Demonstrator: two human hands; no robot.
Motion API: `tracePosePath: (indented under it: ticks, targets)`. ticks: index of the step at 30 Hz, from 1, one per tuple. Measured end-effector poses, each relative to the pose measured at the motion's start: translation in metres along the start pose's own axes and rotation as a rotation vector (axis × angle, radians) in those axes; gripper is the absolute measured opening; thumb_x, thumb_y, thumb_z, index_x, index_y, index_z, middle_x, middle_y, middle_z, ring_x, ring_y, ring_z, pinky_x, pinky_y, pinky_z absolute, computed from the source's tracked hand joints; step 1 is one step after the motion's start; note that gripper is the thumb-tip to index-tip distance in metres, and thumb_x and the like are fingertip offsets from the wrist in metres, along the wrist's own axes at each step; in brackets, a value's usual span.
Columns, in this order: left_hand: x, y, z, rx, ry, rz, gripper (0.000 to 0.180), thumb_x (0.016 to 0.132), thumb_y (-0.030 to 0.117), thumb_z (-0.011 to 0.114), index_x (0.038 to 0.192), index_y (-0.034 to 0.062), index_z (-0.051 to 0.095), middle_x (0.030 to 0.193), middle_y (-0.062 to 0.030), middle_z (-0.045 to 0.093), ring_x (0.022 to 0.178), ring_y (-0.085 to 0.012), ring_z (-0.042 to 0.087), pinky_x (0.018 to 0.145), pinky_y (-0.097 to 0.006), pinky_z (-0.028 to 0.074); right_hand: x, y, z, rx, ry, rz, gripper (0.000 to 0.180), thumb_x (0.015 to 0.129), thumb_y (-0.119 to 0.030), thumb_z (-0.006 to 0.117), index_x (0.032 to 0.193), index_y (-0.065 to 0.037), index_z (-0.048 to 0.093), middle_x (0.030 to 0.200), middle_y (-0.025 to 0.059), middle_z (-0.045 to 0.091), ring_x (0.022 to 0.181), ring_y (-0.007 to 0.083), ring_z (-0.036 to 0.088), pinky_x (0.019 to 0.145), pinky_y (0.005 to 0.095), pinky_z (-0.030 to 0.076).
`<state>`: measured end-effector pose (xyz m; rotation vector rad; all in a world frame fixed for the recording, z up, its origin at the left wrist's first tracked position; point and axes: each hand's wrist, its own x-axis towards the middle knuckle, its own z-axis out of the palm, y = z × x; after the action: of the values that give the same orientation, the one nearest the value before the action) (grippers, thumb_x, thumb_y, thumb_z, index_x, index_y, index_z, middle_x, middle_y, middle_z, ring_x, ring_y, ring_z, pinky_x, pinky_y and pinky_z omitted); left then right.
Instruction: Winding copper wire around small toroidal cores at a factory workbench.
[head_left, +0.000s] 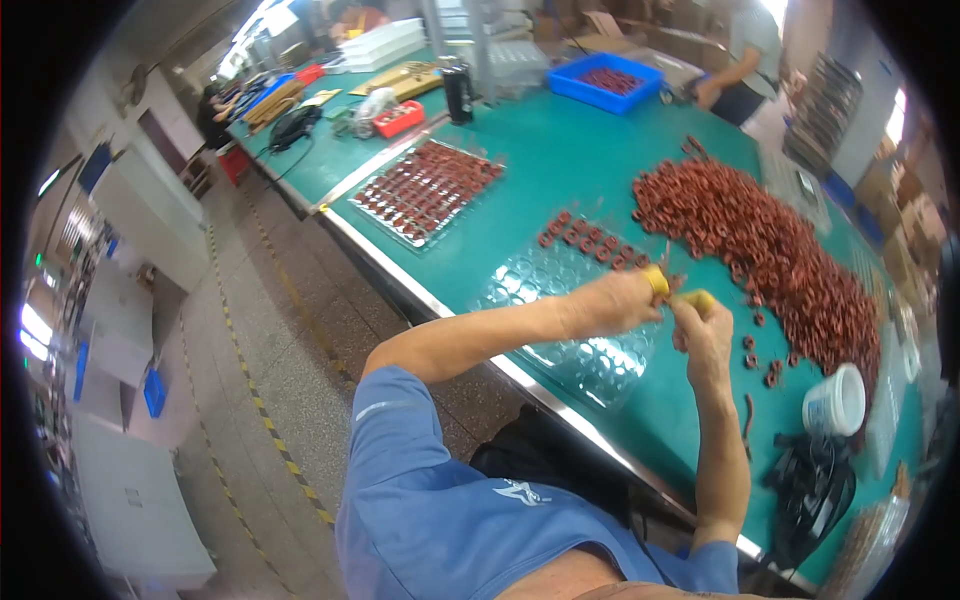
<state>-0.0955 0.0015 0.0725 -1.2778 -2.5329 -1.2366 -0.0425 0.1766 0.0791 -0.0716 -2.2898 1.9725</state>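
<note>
Over the far right part of a clear plastic tray [600, 365] with round pockets, my two hands meet. My left hand [630, 300] is closed, with yellow tape on a finger. My right hand [703, 335], also with yellow at a fingertip, pinches close beside it. Between their fingertips shows a bit of a small red-brown ring-shaped part, mostly hidden by the fingers. Red-brown rings [590, 238] fill the far rows of the tray; its nearer pockets show clear plastic. Right of my hands spreads a big heap of such rings [760, 230].
A filled tray of rings [430, 188] lies to the left. A blue bin [605, 82] with more parts and a black bottle [458, 92] stand farther back. At right are a white tub [835, 400] and a black bag [812, 495]. Another person [745, 65] is across the table.
</note>
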Motion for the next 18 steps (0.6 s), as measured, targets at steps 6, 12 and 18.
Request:
tracePosePath:
  ticks: [6, 12, 18]
  targets:
    - [-0.003, 0.002, 0.02, -1.112, 0.058, -0.074, 0.027, 0.096, 0.007, 0.052, 0.119, -0.0018, 0.043, 0.092, -0.0093, 0.057, 0.077, -0.0165, 0.063, 0.07, -0.03, 0.055, 0.003, 0.001, -0.018, 0.398, -0.114, 0.026, 0.018, 0.085, -0.019, 0.064, 0.083, -0.001, 0.064, 0.059, -0.0028, 0.048, 0.05, 0.0058, 0.043, 0.046, 0.0223, 0.03]
    - [0.007, -0.007, 0.021, -1.057, 0.074, -0.056, 0.038, 0.096, 0.008, 0.048, 0.13, 0.0006, 0.032, 0.09, -0.0072, 0.056, 0.074, -0.0132, 0.057, 0.067, -0.027, 0.051, 0.011, 0.002, -0.017, 0.212, -0.079, -0.08, 0.03, 0.085, -0.023, 0.067, 0.101, 0.003, 0.065, 0.074, 0.0021, 0.059, 0.064, 0.0094, 0.053, 0.059, 0.0235, 0.042]
    - [0.004, -0.002, 0.027, -0.927, 0.043, -0.185, 0.019, 0.098, 0.017, 0.05, 0.109, 0.0022, 0.055, 0.073, -0.0005, 0.053, 0.062, -0.0081, 0.052, 0.056, -0.023, 0.043, 0.013, 0.011, -0.007, 0.282, 0.004, -0.118, 0.036, 0.085, -0.02, 0.072, 0.111, 0.002, 0.062, 0.091, 0.0031, 0.063, 0.075, 0.0097, 0.054, 0.068, 0.0232, 0.045]
